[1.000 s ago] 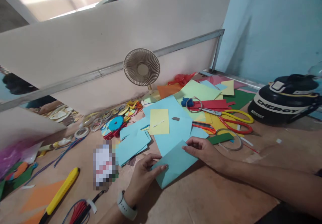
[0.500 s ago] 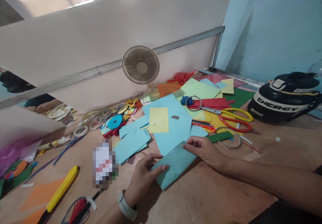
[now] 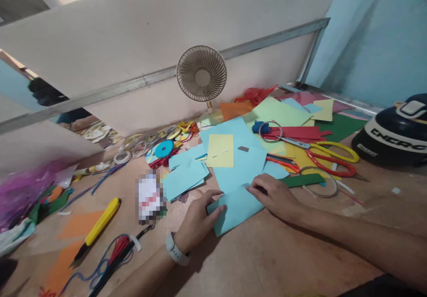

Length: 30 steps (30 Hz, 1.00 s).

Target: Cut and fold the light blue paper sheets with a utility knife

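Brown tabletop (image 3: 283,261) spreads before us, backed by a pale partition (image 3: 133,39). At its near middle, between our hands, lies the light-blue sheet (image 3: 238,210), overlapping the near end of a larger blue sheet (image 3: 245,168) in our view. Our left hand (image 3: 200,219) pinches its left end, thumb on top; our right hand (image 3: 275,195) has thumb and curled fingers drawn together on the upper edge. We judge the step in hand to be steadying and squaring this sheet; the next move calls for light, even pressure at both ends, lest it crease. Whether it is folded, we cannot tell, and our fingers beneath it are hidden. Beyond rests a pale-yellow card (image 3: 222,145); left, stacked blue cards (image 3: 187,179); right, scissors (image 3: 308,146), blades partly covered. Farther out, a pixelated object (image 3: 149,198) is unreadable, the ENERGY jug (image 3: 393,137) is cut off by the frame, and the partition hides most of a co-worker (image 3: 78,121).
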{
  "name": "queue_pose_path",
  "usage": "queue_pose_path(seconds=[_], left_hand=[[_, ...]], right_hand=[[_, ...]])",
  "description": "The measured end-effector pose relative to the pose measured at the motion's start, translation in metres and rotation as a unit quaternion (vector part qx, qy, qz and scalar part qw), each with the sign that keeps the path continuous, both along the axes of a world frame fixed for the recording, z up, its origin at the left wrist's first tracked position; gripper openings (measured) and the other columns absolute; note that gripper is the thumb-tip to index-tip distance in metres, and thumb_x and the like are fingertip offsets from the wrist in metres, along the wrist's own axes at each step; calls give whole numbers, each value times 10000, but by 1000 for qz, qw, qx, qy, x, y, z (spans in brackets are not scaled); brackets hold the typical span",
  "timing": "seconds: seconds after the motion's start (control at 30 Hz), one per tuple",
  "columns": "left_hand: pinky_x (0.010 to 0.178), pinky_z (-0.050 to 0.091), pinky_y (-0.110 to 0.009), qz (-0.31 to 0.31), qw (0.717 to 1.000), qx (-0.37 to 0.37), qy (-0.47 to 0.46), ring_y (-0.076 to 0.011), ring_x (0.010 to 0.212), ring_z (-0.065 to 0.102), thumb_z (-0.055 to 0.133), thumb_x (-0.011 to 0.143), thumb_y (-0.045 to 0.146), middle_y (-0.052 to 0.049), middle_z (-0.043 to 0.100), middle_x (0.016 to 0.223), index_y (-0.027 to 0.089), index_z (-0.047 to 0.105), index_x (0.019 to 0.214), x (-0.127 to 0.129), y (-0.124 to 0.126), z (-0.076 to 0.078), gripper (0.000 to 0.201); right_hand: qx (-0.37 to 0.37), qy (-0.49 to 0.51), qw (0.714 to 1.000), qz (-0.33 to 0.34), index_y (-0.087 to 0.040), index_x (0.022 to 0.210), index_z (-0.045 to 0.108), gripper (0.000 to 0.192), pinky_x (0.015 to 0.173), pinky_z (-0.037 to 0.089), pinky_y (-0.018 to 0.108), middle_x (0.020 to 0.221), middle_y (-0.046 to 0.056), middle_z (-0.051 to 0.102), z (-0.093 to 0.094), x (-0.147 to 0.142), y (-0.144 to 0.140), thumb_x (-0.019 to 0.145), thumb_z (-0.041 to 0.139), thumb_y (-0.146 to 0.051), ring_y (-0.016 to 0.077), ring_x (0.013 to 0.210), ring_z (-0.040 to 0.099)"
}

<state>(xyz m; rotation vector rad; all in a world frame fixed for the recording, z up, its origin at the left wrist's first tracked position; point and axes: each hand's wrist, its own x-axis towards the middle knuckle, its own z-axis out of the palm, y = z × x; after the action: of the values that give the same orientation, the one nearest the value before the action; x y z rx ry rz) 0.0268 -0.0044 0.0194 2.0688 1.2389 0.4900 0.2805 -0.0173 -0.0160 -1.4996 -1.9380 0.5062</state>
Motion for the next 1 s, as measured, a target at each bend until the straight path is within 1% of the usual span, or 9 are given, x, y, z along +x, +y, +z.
queue_pose_path(seconds=[0.1, 0.2, 0.3, 0.4, 0.47, 0.73, 0.87, 0.93, 1.0], left_hand=[[820, 510, -351, -22, 997, 54, 41, -251, 980, 663, 592, 930, 302, -75, 708, 1124, 201, 597, 1229, -2, -1, -6, 315], [873, 515, -458, -30, 975, 197, 97, -320, 1085, 633, 637, 921, 295, -127, 669, 1220, 187, 572, 1263, -4, -1, -13, 364], [981, 497, -477, -113, 940, 308, 94, -308, 1271, 552, 516, 995, 199, -148, 560, 1406, 188, 523, 1336, -3, 0, -19, 341], [1076, 476, -374, -256, 922, 283, 59, -205, 1316, 541, 347, 1054, 134, -109, 540, 1448, 192, 460, 1415, -1, 0, -21, 383], [1116, 449, -360, -297, 916, 261, 66, -196, 1334, 527, 326, 1069, 159, -100, 535, 1456, 188, 445, 1442, 0, 0, -21, 392], [1115, 454, -424, -334, 880, 314, 123, -253, 1348, 509, 317, 1058, 137, -155, 505, 1471, 141, 512, 1393, 2, -2, -17, 388], [1096, 476, -417, -330, 873, 333, 135, -252, 1321, 539, 317, 1057, 132, -155, 523, 1455, 144, 504, 1394, 2, -2, -18, 386], [1088, 485, -423, -328, 870, 342, 137, -258, 1304, 556, 336, 1058, 143, -161, 531, 1446, 143, 510, 1390, 3, -3, -18, 375], [1087, 486, -427, -326, 867, 351, 140, -263, 1296, 564, 366, 1055, 161, -162, 558, 1418, 138, 530, 1366, 4, -3, -18, 352]], right_hand=[[36, -39, 999, 10, -225, 733, 488, 284, 667, 425, 344, 760, 33, 572, -3, 0, 0, 989, 442, -340, 224, 782, 557], [54, -53, 997, 15, -224, 744, 490, 273, 654, 428, 332, 756, 30, 572, -4, 0, 0, 995, 448, -322, 218, 767, 559], [68, -60, 996, 22, -223, 750, 493, 260, 660, 430, 325, 753, 27, 577, -5, 1, 0, 995, 463, -305, 212, 761, 561], [76, -65, 995, 22, -222, 752, 493, 252, 662, 431, 318, 748, 25, 582, -4, 0, 0, 994, 473, -290, 208, 759, 565], [79, -70, 994, 20, -220, 755, 499, 248, 665, 435, 316, 751, 27, 590, -4, 0, -1, 994, 475, -284, 205, 761, 569], [117, -102, 988, -13, -205, 807, 564, 130, 605, 455, 315, 764, 49, 628, -4, 4, 3, 934, 552, -229, 214, 736, 594], [155, -90, 984, -15, -170, 955, 626, 160, 692, 511, 356, 867, 94, 677, 1, 6, -2, 968, 475, -221, 232, 825, 625], [178, -84, 980, 34, -138, 1073, 646, 240, 811, 527, 391, 984, 132, 706, 4, 5, -13, 990, 453, -254, 242, 932, 640], [167, -104, 972, 129, -73, 1246, 608, 406, 956, 499, 440, 1217, 205, 670, 6, 2, -26, 994, 472, -359, 281, 1144, 606]])
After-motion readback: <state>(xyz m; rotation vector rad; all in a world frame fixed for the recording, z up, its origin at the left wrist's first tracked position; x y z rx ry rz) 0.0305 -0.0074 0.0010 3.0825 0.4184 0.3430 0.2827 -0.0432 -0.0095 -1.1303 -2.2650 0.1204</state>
